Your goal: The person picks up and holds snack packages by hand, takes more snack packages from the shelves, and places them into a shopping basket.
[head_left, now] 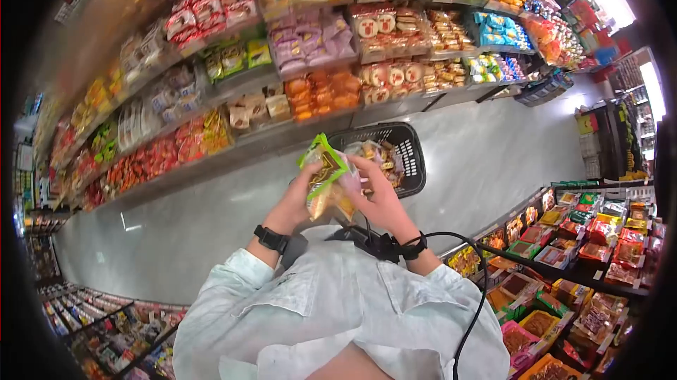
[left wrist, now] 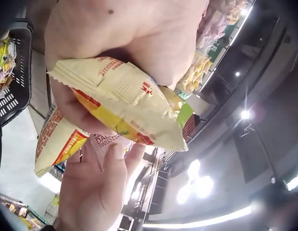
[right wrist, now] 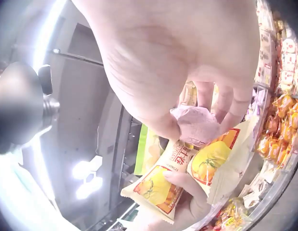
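In the head view the left hand (head_left: pixel 293 200) and right hand (head_left: pixel 381 200) meet in front of the shirt around several small packets. The left fingers curl round a green-edged packet (head_left: pixel 326 168) and cream-yellow packets (head_left: pixel 321 204). Up close in the left wrist view, that hand (left wrist: pixel 125 33) grips a cream packet (left wrist: pixel 125 101); a second cream packet (left wrist: pixel 60 139) lies beside it. The right hand (right wrist: pixel 187 57) pinches a pink packet (right wrist: pixel 196 126) between thumb and fingers, against two cream packets with yellow pictures (right wrist: pixel 153 189).
A black basket (head_left: pixel 422 161) holding packets stands on the grey floor (head_left: pixel 486 147), just beyond the hands. Shelves of bagged sweets (head_left: pixel 324 94) run along the far side. Bins of packaged snacks (head_left: pixel 543 323) are at the lower right. A black cable (head_left: pixel 482 288) hangs beside the shirt.
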`<state>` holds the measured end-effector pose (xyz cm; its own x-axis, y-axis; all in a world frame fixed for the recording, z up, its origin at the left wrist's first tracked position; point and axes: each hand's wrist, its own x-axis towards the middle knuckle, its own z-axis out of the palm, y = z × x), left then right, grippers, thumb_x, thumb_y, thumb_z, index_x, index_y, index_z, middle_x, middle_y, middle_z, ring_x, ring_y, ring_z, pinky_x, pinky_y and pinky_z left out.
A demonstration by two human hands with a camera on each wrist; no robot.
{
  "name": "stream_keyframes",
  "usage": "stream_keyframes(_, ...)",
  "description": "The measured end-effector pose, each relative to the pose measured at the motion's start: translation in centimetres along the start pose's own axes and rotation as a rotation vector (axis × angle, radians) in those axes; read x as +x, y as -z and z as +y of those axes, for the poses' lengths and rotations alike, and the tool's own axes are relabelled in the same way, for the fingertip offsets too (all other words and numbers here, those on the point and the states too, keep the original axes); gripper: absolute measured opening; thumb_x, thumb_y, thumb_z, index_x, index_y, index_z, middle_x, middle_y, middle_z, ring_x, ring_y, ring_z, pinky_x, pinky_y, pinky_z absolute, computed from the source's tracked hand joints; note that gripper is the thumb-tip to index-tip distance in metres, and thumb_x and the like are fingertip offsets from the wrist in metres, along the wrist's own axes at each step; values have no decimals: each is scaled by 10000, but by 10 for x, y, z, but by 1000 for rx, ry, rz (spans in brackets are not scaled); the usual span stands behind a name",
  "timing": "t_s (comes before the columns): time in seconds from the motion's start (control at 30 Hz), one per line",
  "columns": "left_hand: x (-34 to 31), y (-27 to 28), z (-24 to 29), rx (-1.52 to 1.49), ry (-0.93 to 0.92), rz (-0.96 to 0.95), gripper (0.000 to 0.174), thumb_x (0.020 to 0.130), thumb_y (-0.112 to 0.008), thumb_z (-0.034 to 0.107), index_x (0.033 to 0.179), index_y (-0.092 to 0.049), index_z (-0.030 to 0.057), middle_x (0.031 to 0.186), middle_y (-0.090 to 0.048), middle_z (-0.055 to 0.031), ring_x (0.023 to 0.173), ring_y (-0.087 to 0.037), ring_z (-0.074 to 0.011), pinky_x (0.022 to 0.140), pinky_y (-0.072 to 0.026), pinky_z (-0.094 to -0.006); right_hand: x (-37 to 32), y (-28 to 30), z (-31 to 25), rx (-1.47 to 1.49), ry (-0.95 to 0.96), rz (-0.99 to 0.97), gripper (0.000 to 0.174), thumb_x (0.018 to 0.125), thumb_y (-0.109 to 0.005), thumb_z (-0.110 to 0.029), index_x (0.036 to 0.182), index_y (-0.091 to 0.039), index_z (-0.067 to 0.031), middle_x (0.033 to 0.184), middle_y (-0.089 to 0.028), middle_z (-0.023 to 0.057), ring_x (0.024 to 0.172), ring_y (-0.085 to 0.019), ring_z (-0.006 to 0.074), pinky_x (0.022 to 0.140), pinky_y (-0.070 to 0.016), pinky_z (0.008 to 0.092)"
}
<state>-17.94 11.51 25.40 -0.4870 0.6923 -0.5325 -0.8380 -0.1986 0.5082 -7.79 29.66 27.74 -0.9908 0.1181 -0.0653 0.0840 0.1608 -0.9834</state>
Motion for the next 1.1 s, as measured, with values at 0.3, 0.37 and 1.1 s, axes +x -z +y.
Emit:
stream_keyframes(0.3,-127,27,-66,-110,-209,92,625,995,-515,508,1384,-514,18,1203,-628,-152,1129,-648,-316,693,-613,-314,-86,-13,17,563,-77,-25,627,945,-635,-16,1504,-350,2,1416,-539,143,1290,-549,229,1066,-473,386)
stream_keyframes(0.37,-149,29,-74,-177,-247,146,613,996,-513,505,1374,-521,23,1199,-625,-152,1124,-648,-317,655,-602,-300,-101,-11,16,585,-99,-9,607,950,-637,-38,1494,-372,2,1407,-548,136,1277,-558,224,1061,-477,384)
stream_keyframes(1.1,-332,191,-85,-500,-363,26,489,1022,-442,503,1156,-593,58,1267,-585,-188,1252,-564,-433,682,-608,-357,-138,-282,-40,441,-203,-458,630,968,-661,-57,1513,-352,7,1428,-537,113,1308,-540,201,1108,-439,372)
